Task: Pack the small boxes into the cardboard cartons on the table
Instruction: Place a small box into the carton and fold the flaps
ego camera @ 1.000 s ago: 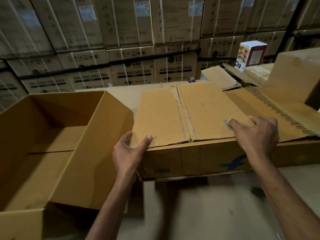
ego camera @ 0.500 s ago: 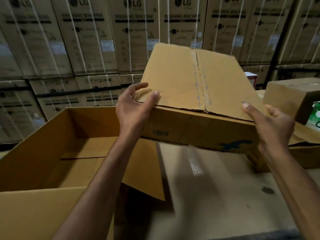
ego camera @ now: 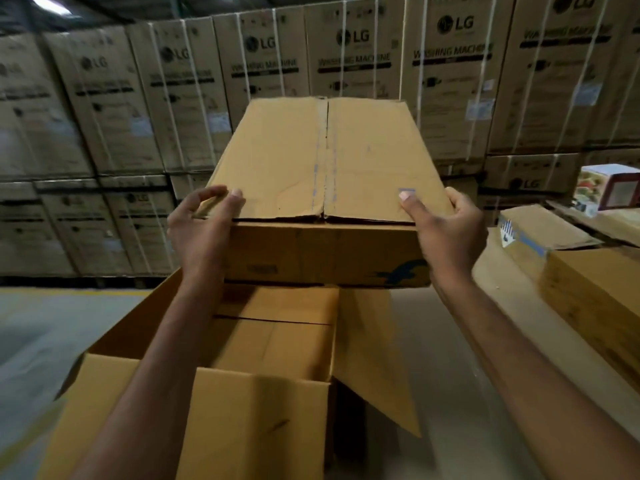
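I hold a flat brown cardboard box (ego camera: 325,188) with a taped centre seam and a blue logo on its front, lifted in the air. My left hand (ego camera: 201,230) grips its near left corner, thumb on top. My right hand (ego camera: 446,230) grips its near right corner, thumb on top. Below the held box stands a large open cardboard carton (ego camera: 242,417), flaps spread outward; the cardboard floor of its inside shows beneath my left forearm.
To the right lie more brown boxes (ego camera: 588,299) and a small printed white box (ego camera: 606,188) behind them. Stacked washing machine cartons (ego camera: 346,64) form a wall across the back. Grey floor (ego camera: 41,323) shows at the left.
Both hands lifted the flat box off the surface and carried it leftward, over the open carton. The view swung left and upward with it.
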{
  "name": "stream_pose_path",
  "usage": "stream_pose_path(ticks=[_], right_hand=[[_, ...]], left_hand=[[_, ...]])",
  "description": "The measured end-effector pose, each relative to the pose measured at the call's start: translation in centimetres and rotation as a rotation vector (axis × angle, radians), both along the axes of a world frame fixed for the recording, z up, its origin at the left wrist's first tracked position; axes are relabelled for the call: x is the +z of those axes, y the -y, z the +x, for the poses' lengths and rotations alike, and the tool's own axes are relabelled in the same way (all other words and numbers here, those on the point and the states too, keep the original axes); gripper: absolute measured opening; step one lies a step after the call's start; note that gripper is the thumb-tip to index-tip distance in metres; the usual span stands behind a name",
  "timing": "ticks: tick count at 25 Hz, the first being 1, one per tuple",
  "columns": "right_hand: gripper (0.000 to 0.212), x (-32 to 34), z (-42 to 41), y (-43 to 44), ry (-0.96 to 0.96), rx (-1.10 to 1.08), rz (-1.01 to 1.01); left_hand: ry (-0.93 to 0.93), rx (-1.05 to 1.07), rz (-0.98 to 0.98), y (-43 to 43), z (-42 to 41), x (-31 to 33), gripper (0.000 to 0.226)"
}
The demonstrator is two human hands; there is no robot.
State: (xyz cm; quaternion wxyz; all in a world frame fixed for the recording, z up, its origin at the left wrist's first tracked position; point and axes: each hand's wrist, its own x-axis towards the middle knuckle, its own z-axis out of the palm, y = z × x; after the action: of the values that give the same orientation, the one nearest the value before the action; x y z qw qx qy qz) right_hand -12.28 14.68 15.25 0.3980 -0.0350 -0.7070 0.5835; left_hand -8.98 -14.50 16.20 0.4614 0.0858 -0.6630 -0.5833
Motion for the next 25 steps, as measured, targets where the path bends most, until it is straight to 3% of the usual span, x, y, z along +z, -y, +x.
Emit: stream_pose_path(ticks=[3, 6, 9, 12, 16, 19, 20, 22, 25], right_hand=[[0.062, -0.5, -0.6, 5.3, 0.03, 0.05, 0.05], [0.067, -1.6, -0.8, 10.1, 0.061, 0.04, 0.048], [0.073, -2.7, -0.4, 14.7, 0.124, -0.011, 0.059], [0.062, -4.6, 0.8, 18.6, 0.203, -0.076, 0.087], [0.07, -7.3, 2.3, 21.4, 0.339, -0.173, 0.136], [0.054, -8.8, 2.2, 22.7, 0.375, -0.198, 0.208], [0.052, -9.3, 1.8, 22.8, 0.382, -0.208, 0.241], [0.069, -10.4, 0.8, 22.7, 0.461, -0.154, 0.322], [0.098, -13.4, -1.3, 21.8, 0.83, 0.068, 0.615]], left_hand=[[0.007, 0.041, 0.035, 6.0, -0.2, -0.6, 0.03], [0.019, 0.045, 0.036, 11.6, -1.0, -0.9, 0.031], [0.06, 0.001, 0.003, 16.6, -1.7, -2.0, 0.028], [0.101, -0.063, 0.008, 20.5, -1.9, -4.3, 0.02], [0.219, -0.132, -0.014, 23.2, -2.1, -8.7, 0.011], [0.291, -0.17, 0.003, 25.0, -2.2, -11.8, 0.009], [0.322, -0.18, -0.025, 25.5, -2.1, -12.5, 0.009], [0.418, -0.2, -0.162, 26.4, -2.1, -12.9, 0.012], [0.654, -0.475, -0.552, 26.7, -3.7, -12.4, 0.027]])
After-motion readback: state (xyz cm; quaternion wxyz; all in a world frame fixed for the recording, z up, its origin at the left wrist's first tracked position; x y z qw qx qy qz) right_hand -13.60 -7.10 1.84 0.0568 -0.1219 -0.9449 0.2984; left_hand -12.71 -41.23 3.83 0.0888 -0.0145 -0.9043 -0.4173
